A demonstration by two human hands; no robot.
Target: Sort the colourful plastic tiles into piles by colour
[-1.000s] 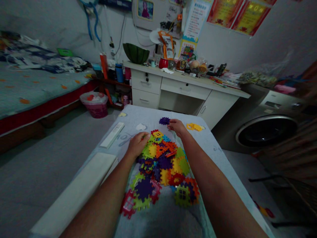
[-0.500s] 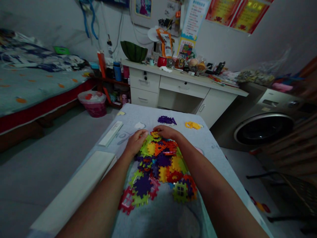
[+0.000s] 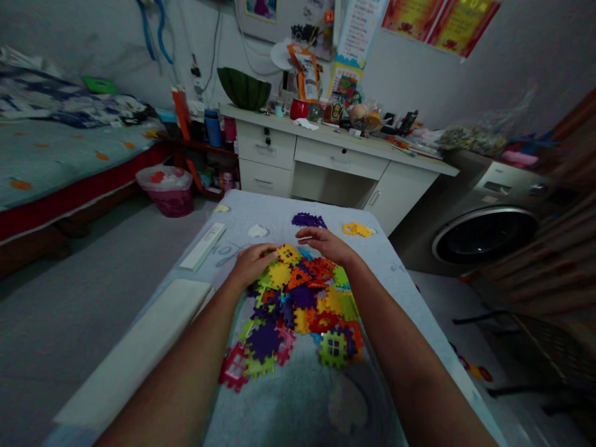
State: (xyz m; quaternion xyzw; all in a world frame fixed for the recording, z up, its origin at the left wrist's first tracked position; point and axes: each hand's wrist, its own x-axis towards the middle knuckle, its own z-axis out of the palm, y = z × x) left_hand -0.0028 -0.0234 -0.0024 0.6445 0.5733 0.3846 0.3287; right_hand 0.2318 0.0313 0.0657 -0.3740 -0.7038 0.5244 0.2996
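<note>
Head view showed the yellow tile point(image 3: 288, 253) at the far end of the heap point(image 3: 305, 297), just right of the left hand's point(image 3: 252, 264) fingertips and a little nearer to them than to the right hand point(image 3: 328, 244); roughly square, it offered no clear long axis. The left fingers were curled over the heap's left edge (whether they gripped a piece could not be told), while the right fingers, loosely parted and seemingly bare, pointed left between the heap and the purple pile point(image 3: 310, 220).
</note>
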